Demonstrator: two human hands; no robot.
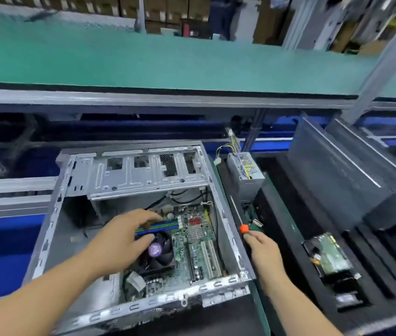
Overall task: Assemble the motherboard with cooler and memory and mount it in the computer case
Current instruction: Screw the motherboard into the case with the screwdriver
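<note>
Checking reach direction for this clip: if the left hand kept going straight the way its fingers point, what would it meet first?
The left hand points up and right across the motherboard. Its fingertips already sit at the memory slots, so those come first; depth is unclear, so contact isn't certain.

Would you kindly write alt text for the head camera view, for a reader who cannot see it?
A person's left hand rests on the cooler fan of a motherboard lying inside an open computer case. Their right hand grips an orange-handled screwdriver beside the case, near a power supply.
</note>
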